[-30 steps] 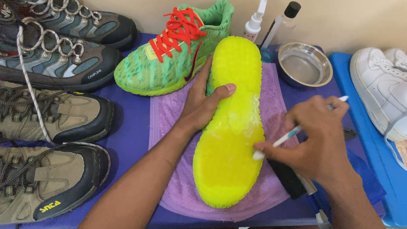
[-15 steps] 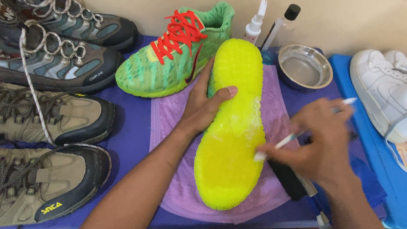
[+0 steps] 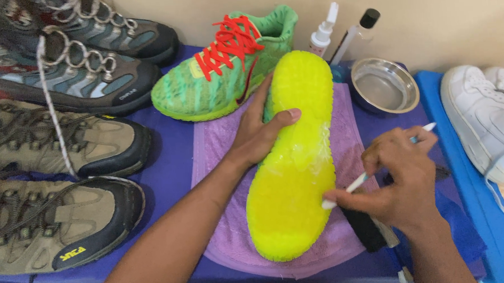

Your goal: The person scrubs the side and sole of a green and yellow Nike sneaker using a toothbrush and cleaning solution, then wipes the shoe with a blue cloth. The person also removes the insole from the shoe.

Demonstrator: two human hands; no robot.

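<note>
On the purple towel (image 3: 219, 160) nearest the viewer lies a sneaker turned over, its bright yellow rubber sole (image 3: 295, 162) facing up. Right hand (image 3: 404, 180) pinches a slim white toothbrush (image 3: 372, 173), bristles touching the sole's right edge. Left hand (image 3: 260, 132) clasps the sole's left side. Farther back: green sneaker with red laces (image 3: 226, 63), steel bowl (image 3: 384, 85).

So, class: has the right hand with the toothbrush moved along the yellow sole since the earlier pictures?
Barely. The right hand keeps the toothbrush tip at the same spot on the yellow sole's right edge; the whole view shifted, not the hand.
</note>
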